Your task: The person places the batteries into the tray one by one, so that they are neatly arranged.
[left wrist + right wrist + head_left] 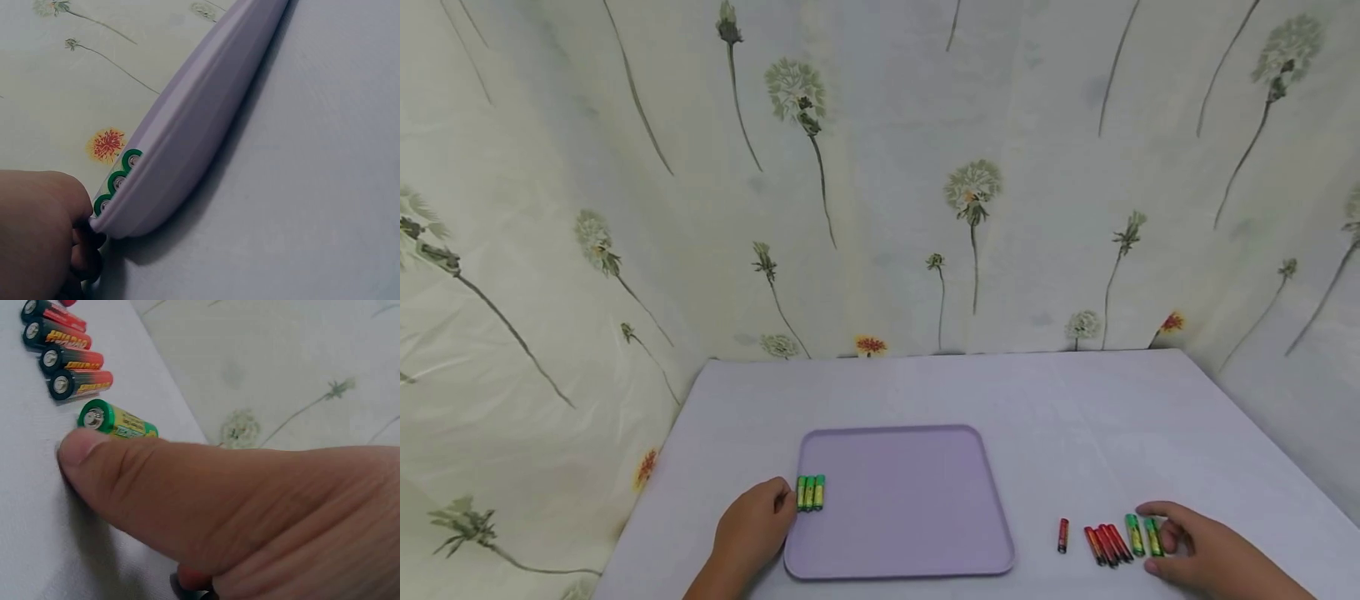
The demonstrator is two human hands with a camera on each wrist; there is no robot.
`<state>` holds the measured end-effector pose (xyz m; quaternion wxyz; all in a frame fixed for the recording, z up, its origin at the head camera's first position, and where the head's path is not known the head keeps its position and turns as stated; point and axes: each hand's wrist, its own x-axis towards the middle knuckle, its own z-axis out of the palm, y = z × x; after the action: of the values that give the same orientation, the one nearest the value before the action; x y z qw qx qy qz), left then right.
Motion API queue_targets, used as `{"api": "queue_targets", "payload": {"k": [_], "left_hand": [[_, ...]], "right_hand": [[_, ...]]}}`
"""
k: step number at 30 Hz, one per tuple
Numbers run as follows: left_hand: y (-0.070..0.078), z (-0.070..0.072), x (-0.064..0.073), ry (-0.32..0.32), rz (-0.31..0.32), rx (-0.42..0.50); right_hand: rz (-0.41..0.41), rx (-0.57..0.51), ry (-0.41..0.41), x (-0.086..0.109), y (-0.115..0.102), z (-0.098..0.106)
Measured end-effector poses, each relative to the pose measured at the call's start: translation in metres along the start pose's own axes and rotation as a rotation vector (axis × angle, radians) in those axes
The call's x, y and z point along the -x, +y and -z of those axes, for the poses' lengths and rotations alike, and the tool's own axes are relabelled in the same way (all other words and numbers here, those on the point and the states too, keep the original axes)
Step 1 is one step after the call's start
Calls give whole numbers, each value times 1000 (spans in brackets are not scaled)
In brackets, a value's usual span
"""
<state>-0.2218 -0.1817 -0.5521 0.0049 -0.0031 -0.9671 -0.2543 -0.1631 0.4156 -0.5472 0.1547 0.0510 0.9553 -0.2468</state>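
My left hand (756, 523) holds the left rim of a lilac tray (910, 504); in the left wrist view its fingers curl at the rim. Three green batteries (810, 493) stand side by side inside that edge, their ends showing in the left wrist view. At the right, my right hand (1198, 546) has thumb and forefinger spread around the ends of a green battery (1153, 537). Another green battery (1135, 535) lies just left of it. The right wrist view shows the thumb (125, 469) in front; a small reddish and dark patch below is mostly hidden.
Several red-and-black batteries (1107, 546) lie in a row left of the green pair. One red battery (1063, 536) lies apart, nearer the tray. A pale cloth covers the table (1075, 433); a dandelion-patterned curtain (880, 167) hangs behind and at both sides.
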Motion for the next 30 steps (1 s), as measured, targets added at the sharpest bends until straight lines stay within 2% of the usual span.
{"api": "queue_targets", "payload": {"k": [9, 30], "left_hand": [[0, 2, 0, -2, -8, -5], [-2, 0, 0, -9, 2, 3]], "right_hand": [[61, -9, 34, 1, 5, 2], [-2, -7, 18, 2, -1, -2]]}}
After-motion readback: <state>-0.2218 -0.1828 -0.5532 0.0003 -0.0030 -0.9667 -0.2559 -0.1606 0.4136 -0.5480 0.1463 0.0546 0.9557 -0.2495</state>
